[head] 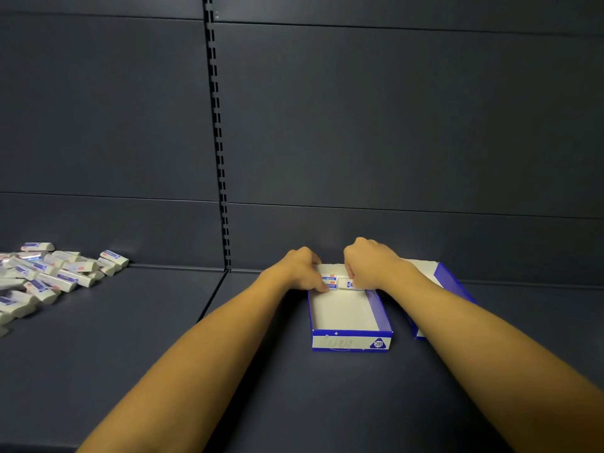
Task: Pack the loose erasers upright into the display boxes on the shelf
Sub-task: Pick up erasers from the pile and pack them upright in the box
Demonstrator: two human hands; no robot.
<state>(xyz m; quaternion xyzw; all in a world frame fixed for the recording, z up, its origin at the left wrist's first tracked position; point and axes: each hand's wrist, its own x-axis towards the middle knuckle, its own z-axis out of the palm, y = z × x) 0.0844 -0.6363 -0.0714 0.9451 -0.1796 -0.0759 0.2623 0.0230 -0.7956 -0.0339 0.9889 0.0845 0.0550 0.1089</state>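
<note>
A blue and white display box [351, 343] stands open on the dark shelf, its front marked 2B. At its far end stand a few white erasers with blue labels. My left hand [302, 269] pinches the left erasers [329, 282] against the box's left wall. My right hand [372, 264] curls over the back right corner and grips one eraser [349, 284] lying sideways. The near part of the box holds nothing. A heap of loose erasers [49, 276] lies at the far left of the shelf.
A second blue and white box [446, 279] stands right of the first, partly hidden behind my right forearm. The shelf's dark back panel and a slotted upright [219, 152] rise behind. Bare dark shelf lies between the heap and the boxes.
</note>
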